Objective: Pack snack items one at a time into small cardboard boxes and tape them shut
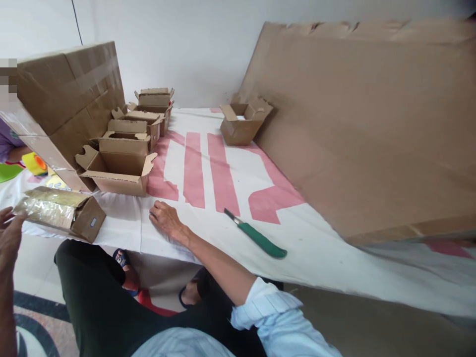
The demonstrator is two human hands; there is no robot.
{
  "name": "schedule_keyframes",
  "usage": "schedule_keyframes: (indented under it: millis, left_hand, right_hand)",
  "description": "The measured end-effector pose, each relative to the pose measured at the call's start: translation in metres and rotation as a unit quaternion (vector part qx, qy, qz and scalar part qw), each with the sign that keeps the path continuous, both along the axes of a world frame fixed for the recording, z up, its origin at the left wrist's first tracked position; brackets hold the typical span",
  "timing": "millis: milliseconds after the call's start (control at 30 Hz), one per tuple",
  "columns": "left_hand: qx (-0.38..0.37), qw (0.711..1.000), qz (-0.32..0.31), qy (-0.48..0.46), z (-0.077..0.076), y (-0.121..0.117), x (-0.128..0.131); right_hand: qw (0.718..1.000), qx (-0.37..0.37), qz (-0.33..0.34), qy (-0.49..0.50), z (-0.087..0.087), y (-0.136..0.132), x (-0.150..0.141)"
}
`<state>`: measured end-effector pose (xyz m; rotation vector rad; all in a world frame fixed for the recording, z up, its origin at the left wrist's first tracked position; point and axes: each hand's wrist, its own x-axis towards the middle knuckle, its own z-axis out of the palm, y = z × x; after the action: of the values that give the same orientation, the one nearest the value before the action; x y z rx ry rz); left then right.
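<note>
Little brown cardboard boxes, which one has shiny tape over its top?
The brown cardboard box beside the left hand: shiny clear tape covers its top, while the other little boxes stand open.

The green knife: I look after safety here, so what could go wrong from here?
The knife lies with its blade out, so the right hand could get nicked if it sweeps across. The taped box sits right at the edge of the table, by the left hand; a careless nudge might send it to the floor.
</note>
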<state>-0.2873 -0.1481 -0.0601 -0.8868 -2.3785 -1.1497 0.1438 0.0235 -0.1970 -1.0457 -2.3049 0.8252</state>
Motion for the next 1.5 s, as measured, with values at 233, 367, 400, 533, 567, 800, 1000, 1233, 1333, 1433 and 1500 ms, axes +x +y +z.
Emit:
schedule_keyframes:
  millis: [233,367,400,533,567,800,1000,1233,1333,1433,1500]
  left_hand:
    - [0.054,0.983,-0.095,0.147,0.03,-0.017,0.115]
    - [-0.002,0.948,-0.318,0.01,0.011,-0.009,0.211]
    - [-0.027,0.932,-0.359,-0.047,0.002,-0.003,0.23]
    - [-0.083,0.883,-0.426,-0.181,-0.026,0.021,0.277]
    - [-0.08,0.879,-0.436,-0.175,-0.029,0.025,0.282]
    - [-0.095,0.827,-0.552,0.038,-0.012,0.028,0.28]
    - [-0.182,0.809,-0.535,0.163,-0.007,0.024,0.267]
    - [-0.222,0.797,-0.518,0.216,-0.007,0.015,0.264]
    - [-0.158,0.809,-0.525,0.211,-0.005,0.008,0.261]
    - [-0.051,0.845,-0.509,0.157,0.003,-0.005,0.248]
    - [0.044,0.893,-0.433,0.115,0.008,-0.014,0.229]
  right_hand:
    - [0.969,-0.163,-0.038,0.183,0.001,-0.003,0.006]
    - [0.919,-0.278,0.01,0.281,0.011,-0.023,0.011]
    - [0.897,-0.313,0.023,0.31,0.016,-0.03,0.012]
    - [0.756,-0.488,0.059,0.432,0.038,-0.056,0.016]
    - [0.733,-0.512,0.063,0.444,0.043,-0.061,0.017]
    - [0.736,-0.506,0.057,0.446,0.065,-0.071,0.019]
    - [0.738,-0.522,0.05,0.425,0.067,-0.072,0.013]
    - [0.753,-0.534,0.093,0.374,0.064,-0.079,0.012]
    - [0.76,-0.533,0.096,0.359,0.06,-0.078,0.004]
    - [0.815,-0.47,0.072,0.331,0.057,-0.073,-0.02]
    - [0.873,-0.379,0.058,0.301,0.055,-0.07,-0.045]
